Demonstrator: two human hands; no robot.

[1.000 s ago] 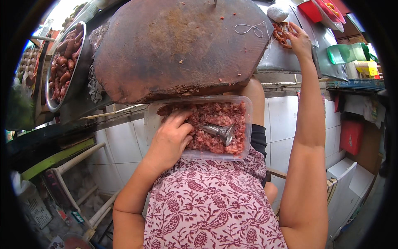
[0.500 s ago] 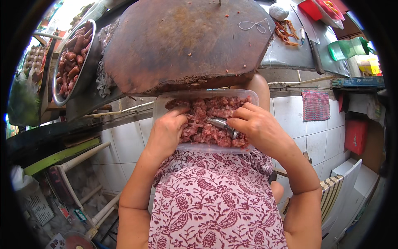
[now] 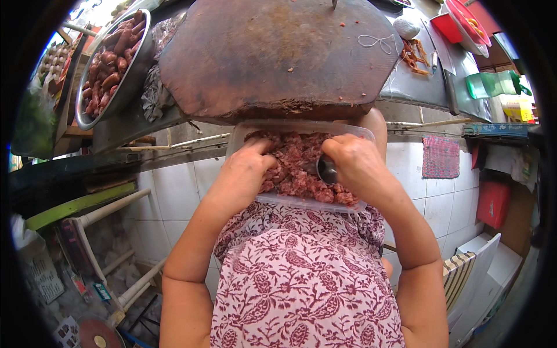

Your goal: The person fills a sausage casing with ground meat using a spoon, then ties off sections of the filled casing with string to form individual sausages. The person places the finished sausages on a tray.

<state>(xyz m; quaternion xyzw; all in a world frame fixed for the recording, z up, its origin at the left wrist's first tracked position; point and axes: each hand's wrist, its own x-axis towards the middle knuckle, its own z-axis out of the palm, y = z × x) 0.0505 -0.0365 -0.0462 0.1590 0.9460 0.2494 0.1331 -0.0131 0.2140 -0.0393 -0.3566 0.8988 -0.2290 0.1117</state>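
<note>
A clear plastic tub [image 3: 235,140] of coarse minced meat [image 3: 299,152] rests on my lap, against the front of a thick chopping block [image 3: 278,58]. My left hand [image 3: 250,168] is at the tub's left side, its curled fingertips down in the meat. Whatever they pinch is hidden. At the right side, my right hand [image 3: 355,159] closes round a small metal funnel [image 3: 326,170], whose round, dark mouth faces up over the meat. The funnel's narrow end cannot be seen clearly.
A metal basin of sausages [image 3: 110,72] stands left of the block. White string [image 3: 376,42] lies on the block's right part. Beyond it are a string ball [image 3: 406,26], tangled brown strips [image 3: 415,57], a knife [image 3: 451,93] and a green bottle [image 3: 493,84].
My right hand has lifted and turned the funnel, which lay along the meat before; its round mouth now shows. My left hand has shifted slightly right. The whole view has moved a little.
</note>
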